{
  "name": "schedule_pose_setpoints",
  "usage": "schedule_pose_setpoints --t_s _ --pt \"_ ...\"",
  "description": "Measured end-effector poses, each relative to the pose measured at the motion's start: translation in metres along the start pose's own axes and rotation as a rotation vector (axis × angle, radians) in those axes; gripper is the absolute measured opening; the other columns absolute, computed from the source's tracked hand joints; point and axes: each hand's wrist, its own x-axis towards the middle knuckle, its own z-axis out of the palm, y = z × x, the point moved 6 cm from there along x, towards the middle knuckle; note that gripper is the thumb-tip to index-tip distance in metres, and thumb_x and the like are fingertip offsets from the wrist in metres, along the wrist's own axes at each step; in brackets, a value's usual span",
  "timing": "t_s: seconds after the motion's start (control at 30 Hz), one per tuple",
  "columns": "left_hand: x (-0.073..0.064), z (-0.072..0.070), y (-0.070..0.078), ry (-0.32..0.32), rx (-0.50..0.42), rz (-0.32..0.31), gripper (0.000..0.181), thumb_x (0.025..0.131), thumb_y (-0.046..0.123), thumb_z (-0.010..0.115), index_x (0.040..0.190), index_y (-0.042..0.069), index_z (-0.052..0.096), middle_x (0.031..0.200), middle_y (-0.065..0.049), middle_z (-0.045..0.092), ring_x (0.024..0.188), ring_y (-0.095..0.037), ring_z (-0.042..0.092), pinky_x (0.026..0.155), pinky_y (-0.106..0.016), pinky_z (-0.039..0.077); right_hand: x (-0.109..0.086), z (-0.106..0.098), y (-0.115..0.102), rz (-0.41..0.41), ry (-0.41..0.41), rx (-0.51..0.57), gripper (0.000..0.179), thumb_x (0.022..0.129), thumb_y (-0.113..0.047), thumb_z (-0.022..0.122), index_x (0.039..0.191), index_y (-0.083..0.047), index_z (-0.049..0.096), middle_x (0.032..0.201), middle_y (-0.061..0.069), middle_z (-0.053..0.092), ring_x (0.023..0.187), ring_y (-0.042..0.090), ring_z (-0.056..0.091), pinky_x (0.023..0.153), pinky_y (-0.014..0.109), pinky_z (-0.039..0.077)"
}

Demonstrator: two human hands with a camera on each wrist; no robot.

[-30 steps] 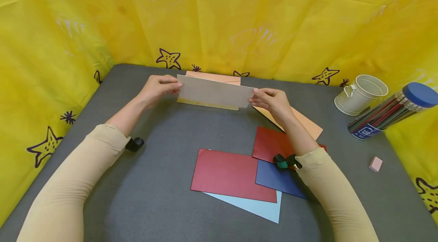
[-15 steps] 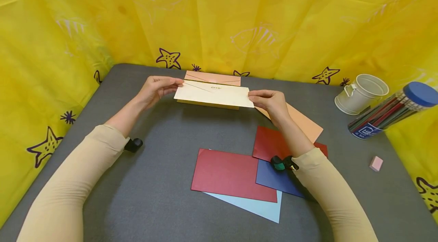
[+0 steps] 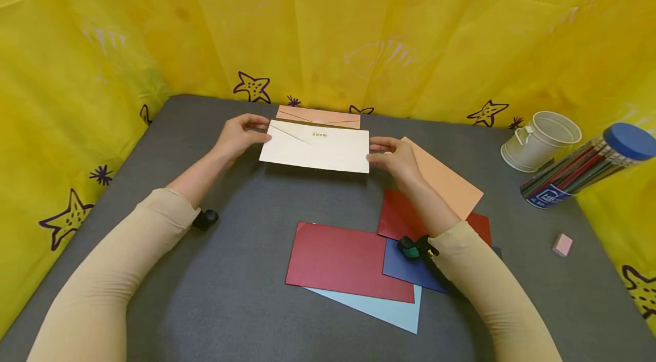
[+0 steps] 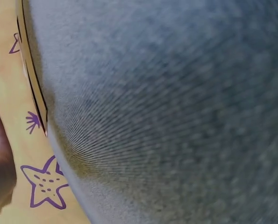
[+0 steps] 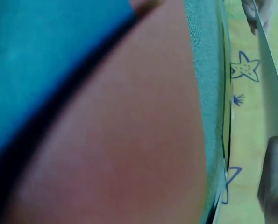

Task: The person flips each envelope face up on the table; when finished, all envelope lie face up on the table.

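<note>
A white envelope (image 3: 318, 148) with small print and a flap line on its face is held up over the far part of the table. My left hand (image 3: 238, 137) grips its left end, thumb on the near face. The right hand (image 3: 397, 160) pinches the opposite end between thumb and fingers. From the right wrist view, the envelope (image 5: 271, 86) is nearly edge-on, raised over the table surface. A pink envelope (image 3: 318, 116) lies just behind it. The yellow envelope beneath is almost wholly covered. Only part of the left hand (image 4: 1, 163) shows in its own wrist view.
An orange envelope (image 3: 443, 177) lies by the right hand. Nearer are a dark red envelope (image 3: 353, 262), a red one (image 3: 394, 214), a blue one (image 3: 410, 265) and a light blue one (image 3: 389, 311), overlapping. A white pot (image 3: 535, 143), pencil tub (image 3: 579, 168) and eraser (image 3: 562, 245) stand right.
The white envelope first showed its greyish side. It has swung over to show its bright printed side, and has come slightly nearer and lower, hiding the yellow envelope. Both hands keep hold.
</note>
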Motion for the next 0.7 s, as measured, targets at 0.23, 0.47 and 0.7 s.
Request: schedule_pose_setpoints --t_s 0.23,0.47,0.7 --pt "0.0 0.002 -0.014 -0.023 0.175 -0.09 0.042 0.089 0.014 0.072 0.126 -0.003 0.063 0.107 -0.011 0.07 0.085 -0.004 0.06 0.078 -0.018 0.049 -0.002 0.012 0.008 0.087 -0.11 -0.038 0.046 0.095 0.001 0.058 0.139 0.008 0.049 0.133 0.021 0.053 0.083 0.005 0.064 0.092 0.028 0.057" --pt "-0.002 0.005 -0.016 -0.025 0.293 -0.075 0.037 0.091 0.012 0.067 0.126 -0.001 0.065 0.122 -0.024 0.067 0.095 -0.016 0.062 0.075 -0.016 0.046 -0.002 0.014 0.011 0.121 -0.155 -0.066 0.045 0.097 -0.004 0.055 0.14 0.009 0.047 0.144 0.025 0.048 0.1 0.016 0.063 0.106 0.039 0.049" --pt "-0.002 0.006 -0.017 -0.043 0.346 -0.086 0.037 0.092 0.013 0.063 0.126 -0.002 0.065 0.123 -0.024 0.066 0.103 -0.024 0.058 0.075 -0.017 0.043 -0.003 0.018 0.013 0.101 -0.204 -0.109 0.045 0.098 -0.006 0.054 0.139 0.011 0.047 0.14 0.027 0.05 0.106 0.021 0.061 0.106 0.04 0.049"
